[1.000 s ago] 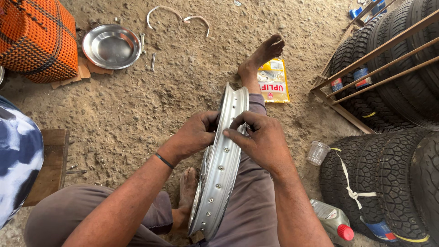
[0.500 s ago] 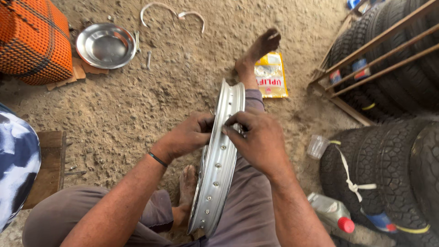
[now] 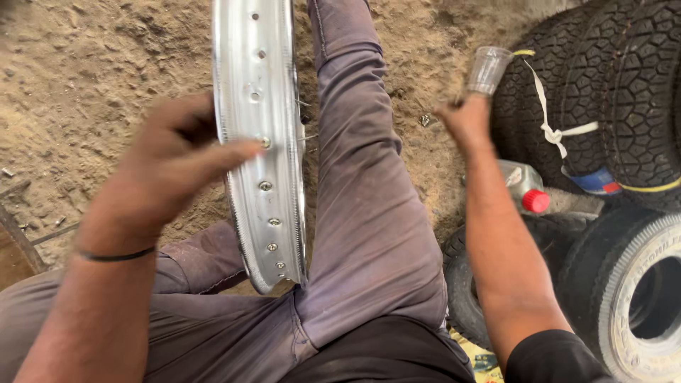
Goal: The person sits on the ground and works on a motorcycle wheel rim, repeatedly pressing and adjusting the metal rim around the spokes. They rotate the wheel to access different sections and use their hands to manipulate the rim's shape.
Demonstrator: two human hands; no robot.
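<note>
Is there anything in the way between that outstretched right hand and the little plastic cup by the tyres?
Nothing visible. The right hand is right at the base of the clear plastic cup, with no object between them. The stacked tyres sit behind the cup. The left hand steadies the metal wheel rim.

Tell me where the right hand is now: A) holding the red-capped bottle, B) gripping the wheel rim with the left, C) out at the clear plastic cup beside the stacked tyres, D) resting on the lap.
C: the right hand reaches the clear plastic cup by the tyres; only the left hand steadies the wheel rim.
</note>
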